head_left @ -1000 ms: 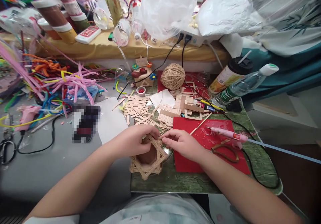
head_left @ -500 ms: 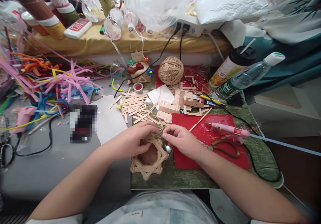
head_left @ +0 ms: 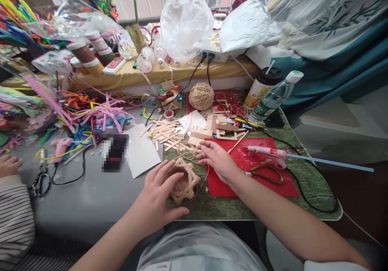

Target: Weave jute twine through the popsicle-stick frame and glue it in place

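Observation:
A star-rimmed basket wrapped in twine [head_left: 191,187] sits near the table's front edge, its hollow partly hidden by fingers. My left hand [head_left: 159,188] curves around its left side, thumb and fingers spread wide; whether the fingertips touch it I cannot tell. Just beyond the basket, loose twine [head_left: 185,153] lies in loops, and one strand trails down its right side. My right hand [head_left: 220,161] hovers at the left part of the red sheet [head_left: 224,188], fingers apart, close to the twine loops, with nothing visibly gripped.
Behind are a twine ball [head_left: 201,96] and scattered craft sticks [head_left: 166,131]. To the right lie scissors [head_left: 268,173] and a pink glue gun [head_left: 266,151] with its cord; a bottle [head_left: 274,101] stands farther back. Another person's hand [head_left: 9,166] rests at the far left.
My left hand has drawn back toward me and spread open. My right hand's pinch has loosened, its fingers now apart. The view has tilted up and turned left, bringing another person's hand into sight.

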Demonstrator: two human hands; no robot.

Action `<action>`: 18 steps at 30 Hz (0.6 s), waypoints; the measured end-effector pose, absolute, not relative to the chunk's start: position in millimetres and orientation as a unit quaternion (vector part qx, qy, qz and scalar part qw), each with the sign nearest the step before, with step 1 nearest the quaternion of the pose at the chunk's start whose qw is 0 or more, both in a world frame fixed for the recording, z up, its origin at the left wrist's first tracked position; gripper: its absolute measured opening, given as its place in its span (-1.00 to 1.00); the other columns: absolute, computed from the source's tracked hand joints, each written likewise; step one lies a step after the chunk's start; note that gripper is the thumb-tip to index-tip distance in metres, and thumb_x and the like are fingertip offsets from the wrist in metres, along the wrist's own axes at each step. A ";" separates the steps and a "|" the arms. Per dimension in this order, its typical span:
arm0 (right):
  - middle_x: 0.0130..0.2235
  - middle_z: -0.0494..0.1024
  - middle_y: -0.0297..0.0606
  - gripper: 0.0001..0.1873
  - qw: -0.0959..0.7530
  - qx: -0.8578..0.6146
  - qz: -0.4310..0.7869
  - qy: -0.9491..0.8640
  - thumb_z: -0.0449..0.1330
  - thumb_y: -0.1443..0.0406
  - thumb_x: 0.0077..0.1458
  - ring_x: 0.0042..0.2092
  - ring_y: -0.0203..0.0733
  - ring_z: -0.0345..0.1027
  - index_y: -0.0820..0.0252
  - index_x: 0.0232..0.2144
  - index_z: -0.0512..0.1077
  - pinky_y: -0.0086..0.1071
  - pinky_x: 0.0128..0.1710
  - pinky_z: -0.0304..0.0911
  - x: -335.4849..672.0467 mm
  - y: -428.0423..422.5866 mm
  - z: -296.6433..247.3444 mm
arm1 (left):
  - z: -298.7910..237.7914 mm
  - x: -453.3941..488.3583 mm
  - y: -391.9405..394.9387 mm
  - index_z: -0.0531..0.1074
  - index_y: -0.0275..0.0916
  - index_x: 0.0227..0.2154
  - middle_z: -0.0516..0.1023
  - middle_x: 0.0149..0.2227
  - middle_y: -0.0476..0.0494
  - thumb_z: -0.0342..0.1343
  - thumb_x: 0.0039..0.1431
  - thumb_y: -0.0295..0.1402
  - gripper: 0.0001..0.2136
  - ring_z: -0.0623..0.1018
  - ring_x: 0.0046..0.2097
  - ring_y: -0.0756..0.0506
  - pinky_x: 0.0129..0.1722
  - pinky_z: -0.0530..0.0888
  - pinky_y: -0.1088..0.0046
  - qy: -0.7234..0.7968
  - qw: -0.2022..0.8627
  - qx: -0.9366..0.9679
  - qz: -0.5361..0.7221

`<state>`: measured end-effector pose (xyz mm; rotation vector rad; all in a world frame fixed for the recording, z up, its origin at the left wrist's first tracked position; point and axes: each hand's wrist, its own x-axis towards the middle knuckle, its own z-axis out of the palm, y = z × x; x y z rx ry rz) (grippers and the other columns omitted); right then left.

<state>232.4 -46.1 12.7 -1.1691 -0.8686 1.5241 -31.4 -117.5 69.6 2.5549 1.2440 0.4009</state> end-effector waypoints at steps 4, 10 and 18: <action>0.09 0.57 -0.15 -0.65 0.454 -0.505 0.479 -0.555 0.32 0.20 0.28 -0.07 -0.16 0.51 0.08 0.08 0.49 -0.26 -0.05 0.46 243.8 -50.1 18.4 | 60.1 -34.4 -111.4 0.40 -0.12 0.27 0.37 0.43 -0.35 0.39 0.21 -0.02 -0.37 0.30 0.47 -0.45 0.42 0.27 -0.13 0.365 0.127 0.915 0.118; 0.00 0.65 -0.05 -0.74 0.146 -0.503 0.236 -0.818 0.19 0.36 0.38 0.02 -0.03 0.53 0.19 0.04 0.59 -0.25 0.05 0.39 240.5 -34.2 27.5 | 64.2 -36.4 -95.6 0.55 -0.07 0.00 0.72 0.01 -0.11 0.28 0.33 -0.23 -0.77 0.61 0.19 -0.21 0.46 0.19 0.04 0.263 0.171 0.942 0.120; -0.17 0.60 -0.09 -0.87 0.133 -0.522 0.202 -0.818 0.29 0.32 0.31 -0.10 -0.01 0.50 0.18 -0.30 0.62 -0.29 -0.12 0.33 224.8 -12.8 9.6 | 57.3 -49.0 -103.0 0.46 -0.09 0.00 0.70 -0.01 -0.13 0.32 0.33 -0.30 -0.76 0.64 0.09 -0.17 0.45 0.21 0.03 0.275 0.129 0.928 0.217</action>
